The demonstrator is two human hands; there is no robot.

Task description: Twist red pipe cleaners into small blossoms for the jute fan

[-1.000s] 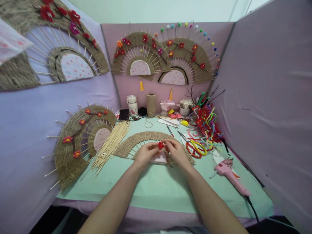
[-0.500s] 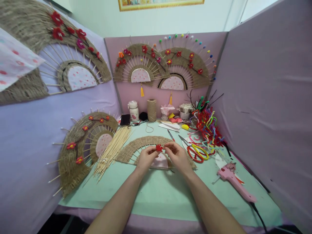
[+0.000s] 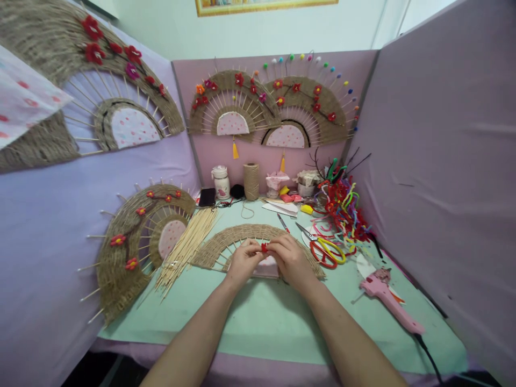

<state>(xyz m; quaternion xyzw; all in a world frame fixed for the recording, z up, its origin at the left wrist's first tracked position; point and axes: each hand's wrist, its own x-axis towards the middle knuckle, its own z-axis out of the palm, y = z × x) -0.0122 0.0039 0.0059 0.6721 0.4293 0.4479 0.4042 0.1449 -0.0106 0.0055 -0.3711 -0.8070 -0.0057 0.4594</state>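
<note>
Mint-green cloth on the table (image 3: 274,317), pink panel (image 3: 237,153) behind. Small red piece (image 3: 264,248) sits above the woven fan (image 3: 228,237), between left hand (image 3: 243,263) and right hand (image 3: 291,260). Both hands nearly closed, fingertips pinching it from either side. Looks fuzzy; probably light, soft, bendy, grippy, easy to squash. Best hold: light pinch at the edges. Vs. half a second ago: right fingers closer in, less red showing.

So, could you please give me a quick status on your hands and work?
Left hand, right hand: both pinching red piece. Woven fan beneath. Scissors right, clear of hands.
</note>
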